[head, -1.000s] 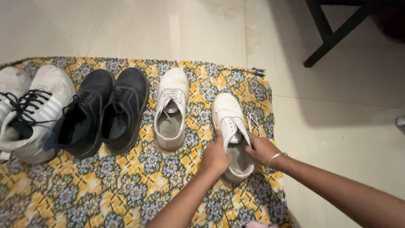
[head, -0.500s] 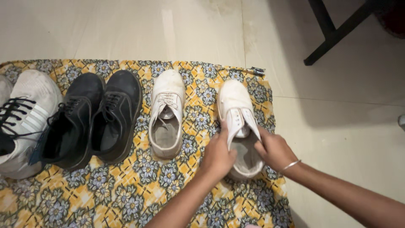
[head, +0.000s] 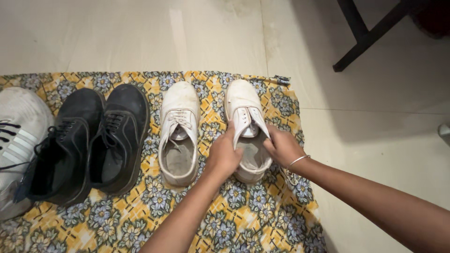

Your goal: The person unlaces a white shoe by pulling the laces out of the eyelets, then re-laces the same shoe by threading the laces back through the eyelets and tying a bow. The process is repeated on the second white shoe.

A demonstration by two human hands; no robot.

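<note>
A white lace-up shoe (head: 243,105) lies toe-away on a yellow floral cloth (head: 243,211). My left hand (head: 224,154) grips its left side near the opening, thumb on the lace flap. My right hand (head: 281,146), with a thin bangle at the wrist, holds the right side of the same shoe. The shoe's mouth is pulled open between both hands. Its white partner (head: 179,131) lies just to the left, untouched, laces loose.
A pair of black lace-up shoes (head: 89,140) sits further left on the cloth, and a white sneaker with black stripes (head: 16,140) at the left edge. Pale tiled floor (head: 375,122) surrounds the cloth. A dark furniture leg (head: 370,35) stands at the upper right.
The view has shifted so the shoes sit further left. Both hands have stayed on the right white shoe and moved up along its sides, spreading its opening.
</note>
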